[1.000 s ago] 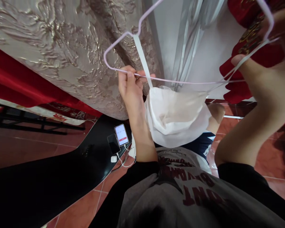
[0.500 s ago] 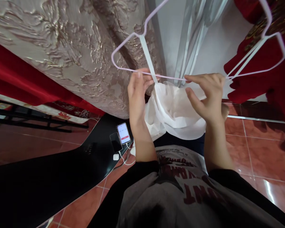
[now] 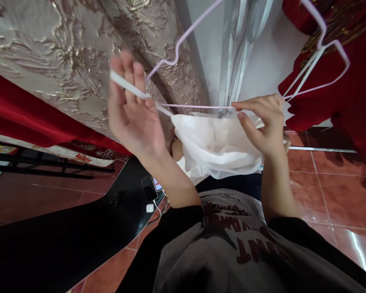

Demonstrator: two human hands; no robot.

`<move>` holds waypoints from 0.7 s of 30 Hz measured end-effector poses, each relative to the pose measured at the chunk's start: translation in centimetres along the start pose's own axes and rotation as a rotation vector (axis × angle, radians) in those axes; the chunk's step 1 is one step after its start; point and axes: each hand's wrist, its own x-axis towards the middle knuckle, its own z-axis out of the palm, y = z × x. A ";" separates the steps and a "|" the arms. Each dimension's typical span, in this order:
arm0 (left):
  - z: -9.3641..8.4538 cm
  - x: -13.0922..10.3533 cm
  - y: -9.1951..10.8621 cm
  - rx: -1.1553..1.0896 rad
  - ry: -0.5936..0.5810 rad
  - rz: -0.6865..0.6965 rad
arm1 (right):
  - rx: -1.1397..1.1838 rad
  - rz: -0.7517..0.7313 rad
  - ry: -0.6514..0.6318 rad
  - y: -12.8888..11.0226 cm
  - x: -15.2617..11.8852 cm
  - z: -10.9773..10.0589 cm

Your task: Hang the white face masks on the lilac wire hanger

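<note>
A white ribbon strap [image 3: 129, 86] runs across the fingers of my left hand [image 3: 136, 106], which is raised with its palm toward me and its fingers stretched out. From that strap, sheer white fabric [image 3: 216, 142] hangs below the bar of a pale pink hanger [image 3: 198, 106]. My right hand [image 3: 260, 120] is bent at the bar's right part, index fingertip against it and thumb apart below. Farther right, more white straps [image 3: 305, 73] loop over the shoulder of another pink hanger end [image 3: 343, 61].
Patterned beige fabric [image 3: 79, 53] hangs at the upper left, red cloth [image 3: 347, 93] at the right. A black tabletop [image 3: 64, 236] at the lower left carries a dark phone [image 3: 149, 188], a partly hidden lit phone [image 3: 157, 184] and a white charger [image 3: 150, 208].
My left hand has moved left and up off the hanger bar and opened, drawing the strap away from the hanger's left shoulder. The fabric's left edge is pulled left. My right hand has barely moved.
</note>
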 end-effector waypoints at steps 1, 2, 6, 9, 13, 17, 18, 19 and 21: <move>-0.4 0.2 -0.5 -0.002 0.085 0.071 | -0.001 0.001 -0.005 0.1 0.0 0.0; -0.7 0.2 -1.0 0.016 0.171 0.123 | -0.007 0.007 -0.019 0.2 0.0 0.0; -1.1 -1.4 -2.6 0.158 0.206 0.012 | -0.047 -0.059 -0.034 -0.1 -0.2 0.3; 0.2 -2.6 -3.6 0.154 0.009 -0.098 | -0.057 -0.113 -0.064 -1.1 -0.6 0.8; 2.2 -3.1 -4.5 0.103 0.013 -0.064 | 0.012 0.005 0.160 -0.8 -2.3 1.6; 2.9 -3.1 -4.6 0.096 0.047 -0.170 | 0.195 0.090 0.644 3.0 -4.1 2.3; 3.0 -3.1 -4.6 0.093 0.055 -0.179 | 0.253 0.145 0.629 4.1 -4.4 2.3; 3.0 -3.2 -4.6 0.089 0.063 -0.178 | 0.314 0.199 0.586 5.0 -4.5 2.2; 3.0 -3.3 -4.7 0.080 0.071 -0.160 | 0.383 0.261 0.485 6.1 -4.5 2.0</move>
